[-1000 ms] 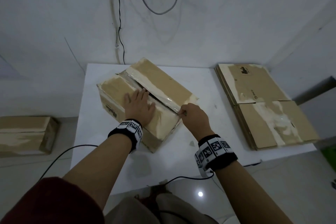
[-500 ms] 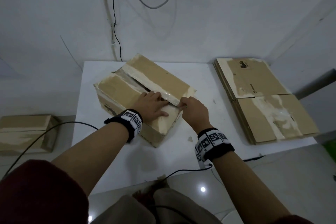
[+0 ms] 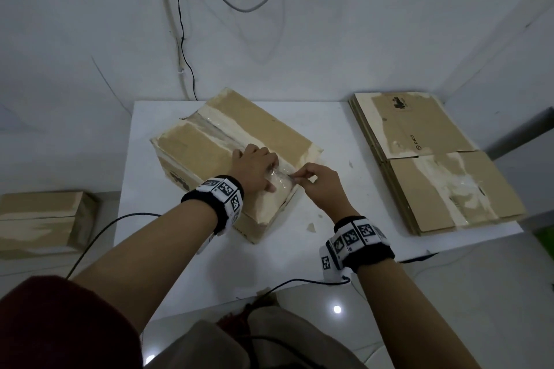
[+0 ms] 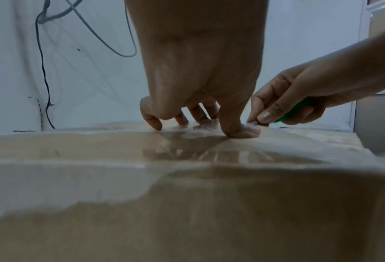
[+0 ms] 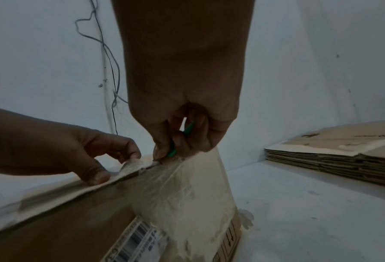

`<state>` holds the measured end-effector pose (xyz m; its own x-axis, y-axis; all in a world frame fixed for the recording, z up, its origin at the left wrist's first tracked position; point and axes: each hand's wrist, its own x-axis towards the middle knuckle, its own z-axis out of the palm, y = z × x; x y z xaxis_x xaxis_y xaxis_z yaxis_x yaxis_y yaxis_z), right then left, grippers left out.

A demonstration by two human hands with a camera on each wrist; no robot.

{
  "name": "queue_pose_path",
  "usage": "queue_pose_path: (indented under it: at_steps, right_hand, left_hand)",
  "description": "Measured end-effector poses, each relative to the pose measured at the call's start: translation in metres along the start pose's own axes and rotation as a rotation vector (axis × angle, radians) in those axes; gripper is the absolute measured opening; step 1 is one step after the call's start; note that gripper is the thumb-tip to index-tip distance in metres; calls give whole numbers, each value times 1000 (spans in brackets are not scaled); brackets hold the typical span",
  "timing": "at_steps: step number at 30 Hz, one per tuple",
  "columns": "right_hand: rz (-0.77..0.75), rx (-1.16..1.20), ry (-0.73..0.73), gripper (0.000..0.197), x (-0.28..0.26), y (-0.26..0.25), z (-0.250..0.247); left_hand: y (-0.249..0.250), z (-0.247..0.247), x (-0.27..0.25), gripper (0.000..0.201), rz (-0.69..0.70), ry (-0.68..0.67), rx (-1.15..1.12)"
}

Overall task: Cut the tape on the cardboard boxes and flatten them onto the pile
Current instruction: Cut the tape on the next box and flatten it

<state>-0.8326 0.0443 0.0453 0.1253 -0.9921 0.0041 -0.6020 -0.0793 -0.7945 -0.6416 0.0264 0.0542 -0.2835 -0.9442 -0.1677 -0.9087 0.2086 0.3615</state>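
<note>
A taped cardboard box (image 3: 207,144) lies slantwise on the white table (image 3: 332,129). My left hand (image 3: 268,172) is curled over the middle seam near the box's near end. Its thumb and fingertips (image 4: 243,132) pinch and hold down a bunch of loose clear tape (image 3: 280,181). My right hand (image 3: 296,178) grips a small green-handled cutter (image 5: 172,150), with the tip at the seam right beside the left thumb. The blade itself is hidden by the fingers. The pile of flattened boxes (image 3: 434,159) lies at the table's right side.
Another taped box (image 3: 39,222) stands lower down to the left of the table. Cables (image 3: 186,48) hang on the wall behind. Small cardboard scraps (image 3: 311,226) lie on the table by the box's near corner. A black cord (image 3: 299,281) runs along the front edge.
My left hand slid from lying flat on the left flap to curl over the seam beside the right hand. The right hand with the cutter stayed at the seam's near end.
</note>
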Motion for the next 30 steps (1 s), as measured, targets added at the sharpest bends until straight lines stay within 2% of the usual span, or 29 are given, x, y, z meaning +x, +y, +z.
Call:
queue_pose_path:
  at_steps: [4,6,9,14,20,25,27,30]
  right_hand:
    - [53,15,65,19,0,2,6]
    - [59,20,78,15,-1,0,8]
    - [71,6,7,14,-1,-2,1]
    - [26,-13,143,10,-1,-1,-9]
    - [81,-14,-5,16,1,2,1]
    - [278,166,-297,5,-8,1,-15]
    - [293,237,-229,8,-10,6,-17]
    - [153,210,125,12,-7,3,-16]
  left_hand:
    - [5,-5,0,54,-16,-69,3]
    - [6,-2,-2,55,-48,-45,-40]
    - [8,5,-7,51,-76,23,-116]
    - [9,10,-8,46,-85,65,-187]
    - [9,6,-9,45,-56,90,-246]
    - [8,6,-6,40,-27,96,-260]
    - [9,2,-5,37,17,87,-274]
    - [10,-8,-3,34,75,31,-218]
